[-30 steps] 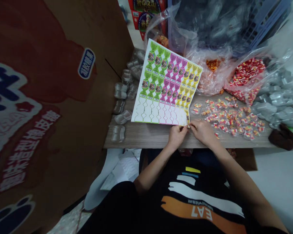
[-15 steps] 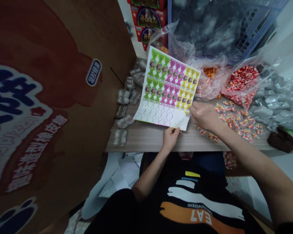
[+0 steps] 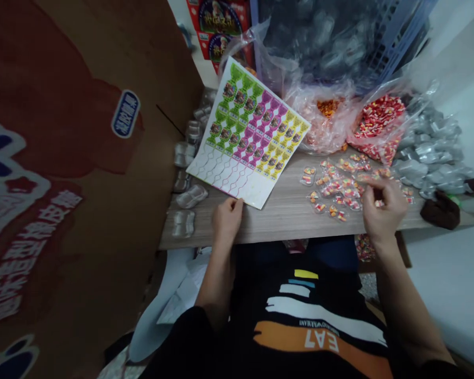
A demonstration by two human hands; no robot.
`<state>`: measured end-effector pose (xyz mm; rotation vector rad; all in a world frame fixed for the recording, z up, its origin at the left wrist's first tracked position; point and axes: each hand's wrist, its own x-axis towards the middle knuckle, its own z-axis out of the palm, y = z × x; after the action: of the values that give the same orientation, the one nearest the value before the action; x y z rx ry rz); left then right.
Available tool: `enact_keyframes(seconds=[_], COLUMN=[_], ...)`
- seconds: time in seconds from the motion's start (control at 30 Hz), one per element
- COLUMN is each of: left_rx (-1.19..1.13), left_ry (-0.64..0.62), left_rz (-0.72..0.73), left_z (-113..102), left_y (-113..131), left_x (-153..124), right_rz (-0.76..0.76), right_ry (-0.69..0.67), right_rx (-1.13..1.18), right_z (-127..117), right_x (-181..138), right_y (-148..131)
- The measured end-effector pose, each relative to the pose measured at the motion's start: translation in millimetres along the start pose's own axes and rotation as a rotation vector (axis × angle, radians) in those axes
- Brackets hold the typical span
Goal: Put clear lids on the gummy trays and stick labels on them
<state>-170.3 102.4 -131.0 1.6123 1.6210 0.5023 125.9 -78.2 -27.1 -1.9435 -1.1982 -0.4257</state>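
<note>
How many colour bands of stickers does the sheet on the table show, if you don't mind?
3 on the sticker sheet: green band farthest left, pink band in the middle, yellow band on the right.

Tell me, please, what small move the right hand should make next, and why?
Probably carry its piece to the sticker sheet: the right hand is curled around something small above the filled candy blisters, while the left hand holds the sheet's near edge.

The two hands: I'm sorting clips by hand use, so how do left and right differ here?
The left hand rests at the near edge of the sticker sheet, fingers curled on its white, peeled part; the right hand is over the filled candy packets, away from the sheet. The left lies low on the table; the right pinches something small. Both are bare.
</note>
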Motion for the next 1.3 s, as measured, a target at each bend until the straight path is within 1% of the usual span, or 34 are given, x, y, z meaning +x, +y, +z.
enact_keyframes(seconds=[0.07, 0.1, 0.13, 0.17, 0.2, 0.23, 0.27, 0.3, 0.37, 0.4, 0.47, 0.53, 0.6, 0.67, 0.77, 0.83, 0.87, 0.93, 0.97, 1.03, 1.1, 1.13, 1.2, 1.3], left_rx=[0.041, -0.001, -0.073, -0.165, -0.274, -0.393, -0.505, -0.582, -0.667, -0.680, -0.678, -0.667, -0.663, -0.656, -0.641, -0.601, -0.556, -0.414, -0.327, -0.153, -0.006, 0.056, 0.148, 0.175], left_ry=[0.033, 0.024, -0.038, -0.154, -0.323, -0.486, -0.593, -0.624, -0.589, -0.560, -0.534, -0.527, -0.510, -0.513, -0.572, -0.599, -0.608, -0.598, -0.562, -0.415, -0.230, -0.166, -0.123, -0.147], left_rz=[0.048, 0.085, 0.129, 0.173, 0.197, 0.170, 0.118, 0.084, 0.039, 0.024, 0.001, -0.006, 0.002, 0.018, 0.063, 0.120, 0.164, 0.265, 0.311, 0.371, 0.399, 0.411, 0.425, 0.410], left_z=[-7, -4, 2, 13, 26, 40, 54, 67, 86, 91, 96, 95, 94, 94, 97, 97, 96, 95, 95, 101, 114, 123, 140, 159], left_y=[11, 21, 33, 46, 58, 70, 79, 86, 92, 92, 87, 83, 83, 85, 91, 94, 95, 98, 100, 106, 114, 118, 126, 133], left_x=[-14, -24, -35, -46, -56, -64, -70, -73, -73, -71, -66, -62, -59, -59, -60, -59, -56, -47, -41, -26, -10, -4, 6, 14], right_rz=[-0.014, -0.038, -0.075, -0.123, -0.181, -0.243, -0.301, -0.350, -0.404, -0.408, -0.381, -0.304, -0.143, 0.098, 0.463, 0.617, 0.661, 0.693, 0.689, 0.679, 0.704, 0.728, 0.779, 0.818], right_ry=[-0.024, -0.042, -0.065, -0.089, -0.118, -0.146, -0.168, -0.188, -0.230, -0.255, -0.327, -0.403, -0.444, -0.446, -0.484, -0.510, -0.511, -0.488, -0.469, -0.421, -0.358, -0.334, -0.309, -0.306], right_rx=[-0.018, -0.024, -0.031, -0.042, -0.054, -0.065, -0.071, -0.072, -0.054, -0.039, 0.006, 0.099, 0.246, 0.404, 0.610, 0.720, 0.753, 0.762, 0.740, 0.679, 0.654, 0.665, 0.721, 0.787], right_z=[-6, -7, -6, -4, -1, 3, 6, 9, 13, 13, 12, 10, 11, 17, 33, 44, 48, 52, 52, 49, 44, 42, 38, 36], right_x=[-23, -33, -42, -50, -57, -64, -70, -76, -86, -90, -96, -96, -93, -86, -79, -77, -77, -77, -77, -77, -78, -78, -80, -83], right_y=[2, 2, 0, -3, -6, -9, -12, -14, -15, -14, -10, -5, -3, -4, -8, -10, -9, -7, -4, 2, 9, 13, 17, 20])
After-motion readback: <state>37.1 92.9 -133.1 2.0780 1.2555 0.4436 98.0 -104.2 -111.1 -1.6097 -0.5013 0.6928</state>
